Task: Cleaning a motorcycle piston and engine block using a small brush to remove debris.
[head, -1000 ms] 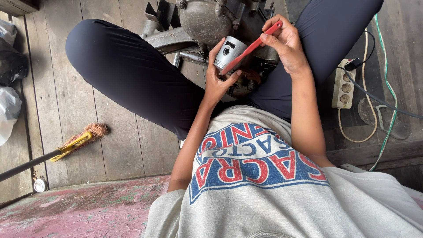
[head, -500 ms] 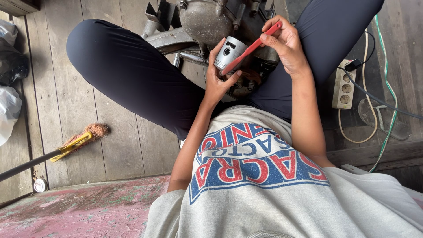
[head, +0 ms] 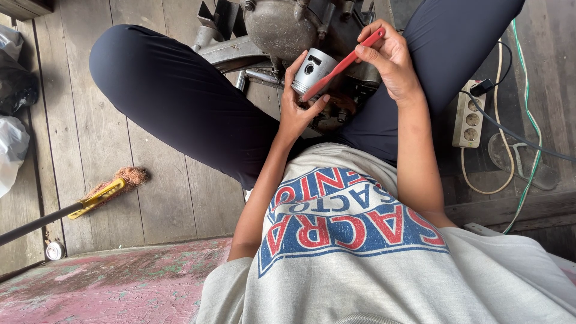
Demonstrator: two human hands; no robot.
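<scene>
Piston (head: 314, 71) clamped in left hand (head: 298, 107) just ahead of the engine (head: 288, 24), right hand (head: 390, 60) pinched on red brush (head: 342, 65) laid across its crown — looks mid-scrub, next stroke likely needs steady pressure.

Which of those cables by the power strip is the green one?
The thin green cable running down the far right edge of the floor. The black cable plugs into the power strip; the white cable loops below it.
</scene>
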